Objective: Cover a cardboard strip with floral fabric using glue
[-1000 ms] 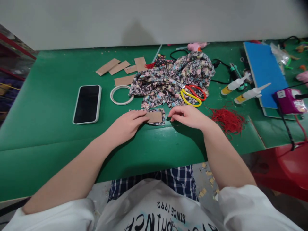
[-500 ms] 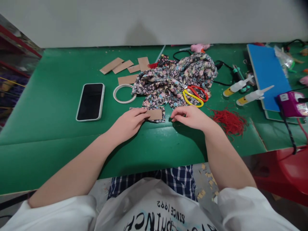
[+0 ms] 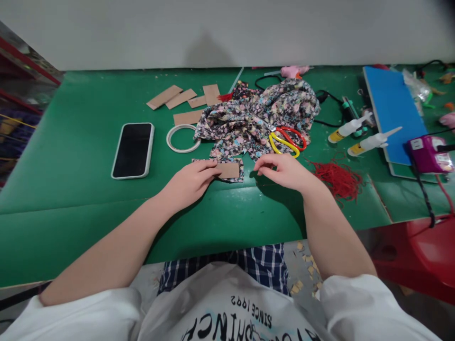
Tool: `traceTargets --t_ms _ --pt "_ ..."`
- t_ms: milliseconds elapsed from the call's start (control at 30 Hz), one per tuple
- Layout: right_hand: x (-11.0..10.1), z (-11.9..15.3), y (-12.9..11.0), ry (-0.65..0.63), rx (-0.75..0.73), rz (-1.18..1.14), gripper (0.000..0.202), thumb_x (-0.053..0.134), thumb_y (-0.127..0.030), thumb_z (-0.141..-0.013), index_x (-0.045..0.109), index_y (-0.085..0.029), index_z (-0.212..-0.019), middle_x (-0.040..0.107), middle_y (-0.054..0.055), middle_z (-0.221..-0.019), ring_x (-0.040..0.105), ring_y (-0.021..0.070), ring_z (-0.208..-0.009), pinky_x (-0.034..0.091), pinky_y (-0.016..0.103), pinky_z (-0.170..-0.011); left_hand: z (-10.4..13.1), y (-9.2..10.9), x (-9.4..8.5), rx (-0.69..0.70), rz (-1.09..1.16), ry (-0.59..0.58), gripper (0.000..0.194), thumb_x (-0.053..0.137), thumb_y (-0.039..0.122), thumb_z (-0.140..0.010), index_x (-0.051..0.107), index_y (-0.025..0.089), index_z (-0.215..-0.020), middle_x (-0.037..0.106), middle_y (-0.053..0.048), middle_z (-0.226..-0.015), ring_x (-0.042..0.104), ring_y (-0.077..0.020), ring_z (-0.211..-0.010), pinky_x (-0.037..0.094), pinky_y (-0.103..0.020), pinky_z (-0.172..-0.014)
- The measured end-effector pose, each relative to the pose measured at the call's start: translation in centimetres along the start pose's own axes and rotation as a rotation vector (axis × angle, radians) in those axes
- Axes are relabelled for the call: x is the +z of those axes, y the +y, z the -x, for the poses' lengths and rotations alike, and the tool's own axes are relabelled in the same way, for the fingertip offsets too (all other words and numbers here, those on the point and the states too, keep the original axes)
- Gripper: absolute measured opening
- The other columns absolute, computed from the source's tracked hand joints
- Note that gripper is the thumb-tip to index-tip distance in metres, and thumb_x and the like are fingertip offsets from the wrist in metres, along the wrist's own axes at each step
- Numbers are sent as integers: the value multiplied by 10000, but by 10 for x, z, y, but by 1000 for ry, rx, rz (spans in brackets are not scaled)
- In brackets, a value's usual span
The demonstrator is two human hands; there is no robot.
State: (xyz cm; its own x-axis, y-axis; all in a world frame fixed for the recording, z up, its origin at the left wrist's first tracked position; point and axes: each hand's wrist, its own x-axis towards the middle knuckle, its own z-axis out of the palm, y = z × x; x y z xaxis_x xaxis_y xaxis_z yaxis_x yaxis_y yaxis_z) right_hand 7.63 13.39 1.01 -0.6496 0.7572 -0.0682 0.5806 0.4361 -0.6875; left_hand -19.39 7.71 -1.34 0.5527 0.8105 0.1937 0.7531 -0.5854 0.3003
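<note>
A small brown cardboard rectangle (image 3: 230, 170) lies on a piece of floral fabric (image 3: 241, 178) that shows around its edges. My left hand (image 3: 192, 182) rests over their left part, its fingers laid on the cardboard and hiding that end. To the right of the fabric piece, my right hand (image 3: 282, 170) hovers just over the table, fingers loosely curled, a gap between thumb and forefinger and nothing seen in it. Scissors (image 3: 287, 141) with one red and one yellow handle lie just beyond the right hand, on a crumpled floral cloth (image 3: 256, 113).
Left of the cloth are a roll of tape (image 3: 169, 138), a phone (image 3: 132, 150) and several cardboard pieces (image 3: 188, 117). Red threads (image 3: 337, 179), two glue bottles (image 3: 366, 144), a blue board (image 3: 394, 109) and a purple device (image 3: 428, 154) with cables occupy the right side.
My right hand has lifted very slightly away from the table edge. My left hand and the cardboard look unchanged; the whole view has shifted a little.
</note>
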Motion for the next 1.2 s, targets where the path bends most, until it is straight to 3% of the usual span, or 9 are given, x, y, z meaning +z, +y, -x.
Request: traceTargets --t_ms 167,400,600,767,967,1200 --pt "-2 -1 2 -206 -129 2 148 552 -183 -754 597 -190 -895 636 23 -887 550 123 -765 403 230 -682 0 0 2 21 16 24 299 380 201 -906 600 127 -1094 562 -124 -1186 538 -230 -1082 468 -403 -919" --pt "4 -4 -4 -230 -88 43 166 499 -86 -752 542 -204 -860 613 -17 -742 530 100 -679 350 212 -625 0 0 3 20 16 29 300 378 198 -906 601 123 -1092 564 -127 -1181 539 -230 -1080 471 -398 -912" --pt "-2 -1 -2 -257 -83 4 129 468 -76 -751 494 -196 -790 573 -14 -749 501 100 -685 341 211 -618 -1 2 0 4 22 5 321 352 222 -916 602 126 -1093 563 -128 -1188 536 -238 -1088 473 -405 -908" --pt "-11 4 3 -160 -51 -78 75 472 -119 -772 493 -190 -784 516 -10 -759 467 100 -692 370 220 -645 -1 3 -1 -17 39 -17 331 343 234 -916 596 139 -1106 556 -122 -1201 533 -238 -1094 469 -416 -916" --pt "-19 6 5 -123 2 -213 100 527 -236 -786 564 -192 -867 577 18 -847 517 133 -766 410 288 -709 0 4 0 5 45 -10 319 350 215 -912 598 136 -1097 558 -120 -1195 535 -230 -1091 472 -407 -917" --pt "-21 7 8 155 55 -305 261 680 -343 -680 600 -198 -881 454 -28 -699 435 102 -643 363 259 -613 -1 14 2 99 54 -24 294 385 213 -904 605 142 -1085 564 -124 -1191 529 -227 -1114 464 -405 -940"
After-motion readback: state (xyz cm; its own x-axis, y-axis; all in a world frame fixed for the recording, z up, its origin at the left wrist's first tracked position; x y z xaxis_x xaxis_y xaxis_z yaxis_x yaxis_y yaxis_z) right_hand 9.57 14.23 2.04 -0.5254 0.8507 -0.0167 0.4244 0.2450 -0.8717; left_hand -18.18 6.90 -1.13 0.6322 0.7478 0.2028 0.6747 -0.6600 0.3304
